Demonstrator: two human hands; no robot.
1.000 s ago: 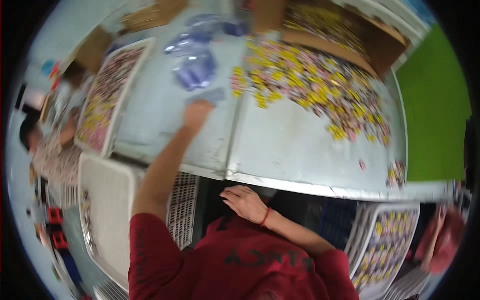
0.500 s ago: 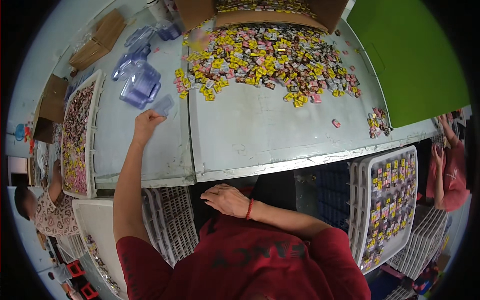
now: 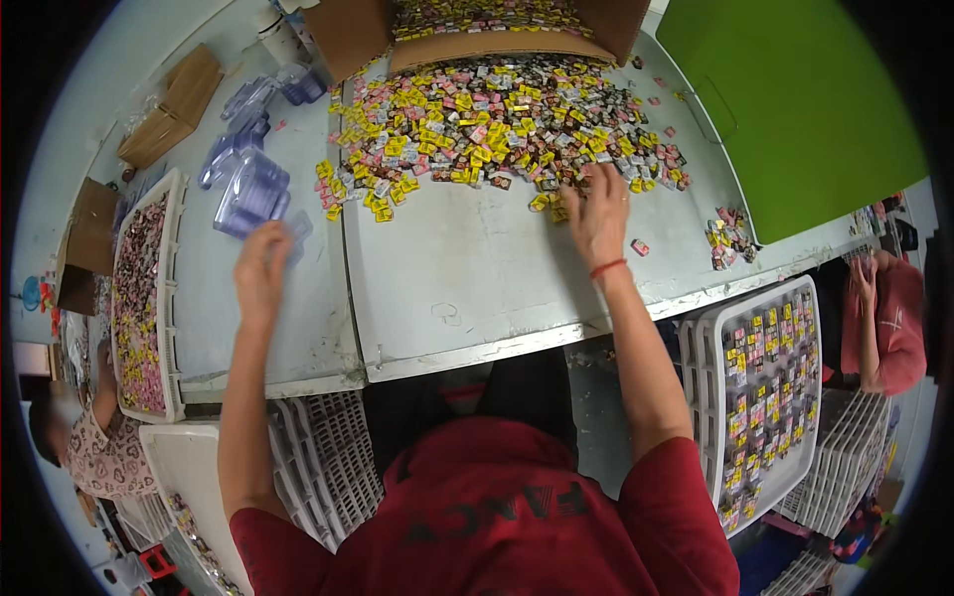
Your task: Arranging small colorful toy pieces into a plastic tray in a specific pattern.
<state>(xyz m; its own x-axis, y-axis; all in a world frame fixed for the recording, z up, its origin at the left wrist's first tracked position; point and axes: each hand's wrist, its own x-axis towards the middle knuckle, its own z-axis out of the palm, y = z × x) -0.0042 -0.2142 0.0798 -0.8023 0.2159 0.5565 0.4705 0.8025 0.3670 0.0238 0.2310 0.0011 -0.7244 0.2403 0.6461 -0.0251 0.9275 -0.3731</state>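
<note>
My left hand [image 3: 260, 278] is over the left part of the table, somewhat blurred. Its fingers are pinched at a small clear plastic tray [image 3: 298, 238]. Just beyond it lies a stack of clear bluish plastic trays [image 3: 253, 195]. My right hand [image 3: 599, 217], with a red band on the wrist, reaches to the near edge of a wide heap of small wrapped pieces [image 3: 467, 124] in yellow, pink, white and dark brown. Its thumb and fingers are apart and bent down over the pieces; the fingertips partly hide what they touch.
A cardboard box [image 3: 497, 52] of the same pieces opens onto the heap. A green board [image 3: 795, 119] stands at the right. One loose piece [image 3: 639, 247] and a small cluster [image 3: 730, 236] lie nearer. White crates [image 3: 171, 298] and stacked trays [image 3: 715, 397] flank me; co-workers sit at both sides.
My right hand has risen from my lap to the heap's near edge. My left hand has drawn slightly nearer with the clear tray. The whole view has shifted a little.
</note>
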